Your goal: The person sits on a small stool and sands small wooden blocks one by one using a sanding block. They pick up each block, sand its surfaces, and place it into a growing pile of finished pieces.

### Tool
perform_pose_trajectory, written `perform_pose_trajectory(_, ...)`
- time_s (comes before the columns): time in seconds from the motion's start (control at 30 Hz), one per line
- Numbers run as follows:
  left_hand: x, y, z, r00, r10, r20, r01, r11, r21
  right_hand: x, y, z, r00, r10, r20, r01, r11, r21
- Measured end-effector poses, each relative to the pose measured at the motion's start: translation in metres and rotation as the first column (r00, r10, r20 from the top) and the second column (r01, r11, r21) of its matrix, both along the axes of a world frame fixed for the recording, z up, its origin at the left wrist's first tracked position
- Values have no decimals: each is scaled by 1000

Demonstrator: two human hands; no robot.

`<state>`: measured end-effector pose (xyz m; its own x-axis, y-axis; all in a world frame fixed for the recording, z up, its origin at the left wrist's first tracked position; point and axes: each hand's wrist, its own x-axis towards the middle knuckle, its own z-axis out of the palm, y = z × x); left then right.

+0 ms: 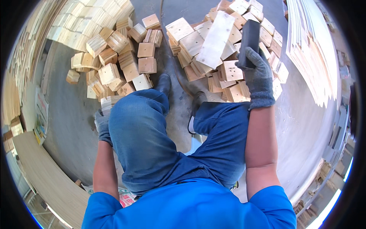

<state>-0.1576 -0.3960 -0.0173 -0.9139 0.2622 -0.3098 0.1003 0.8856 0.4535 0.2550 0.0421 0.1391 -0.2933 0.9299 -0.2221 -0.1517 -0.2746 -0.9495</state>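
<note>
My right hand (259, 74), in a grey knit glove, is raised over the right-hand pile and closed around a dark, rectangular block (250, 40). The block points away from me; its exact kind cannot be told. Low beside my left knee is my gloved left hand (102, 126), its fingers curled and partly hidden. At its fingertips a pale layered wooden block (109, 104) shows, partly covered by my knee. Ahead of my right foot lies the pile of wooden blocks (232, 72), with a flat pale board (216, 40) across its top.
Another heap of wooden blocks (114, 74) lies ahead on the left, with neat block stacks (89, 23) behind it. Long thin wood strips (310, 49) stand at the right. A cable (173, 66) runs along the floor between the piles. At left is a long board (49, 179).
</note>
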Motion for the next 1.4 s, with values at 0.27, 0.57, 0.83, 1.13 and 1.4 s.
perform_pose_trajectory(0.27, -12, 155, 110, 847, -489, -211, 526, 829, 189, 2, 9, -4, 997, -69, 31, 70, 997, -20)
perform_pose_trajectory(0.57, 77, 360, 188, 302, -908, -291, 947, 249, 205, -14, 6, 10, 998, -64, -5, 64, 998, 4)
perform_pose_trajectory(0.83, 155, 398, 115, 378, -898, -227, 904, 304, 301, -10, 12, 11, 997, -60, -45, 60, 998, 8)
perform_pose_trajectory(1.13, 195, 385, 69, 609, -771, -186, 717, 435, 545, 1, 15, 7, 988, -47, 145, 31, 993, 116)
perform_pose_trajectory(1.4, 211, 370, 22, 658, -752, -53, 559, 440, 703, 17, -5, -3, 779, -51, 625, -169, 943, 288)
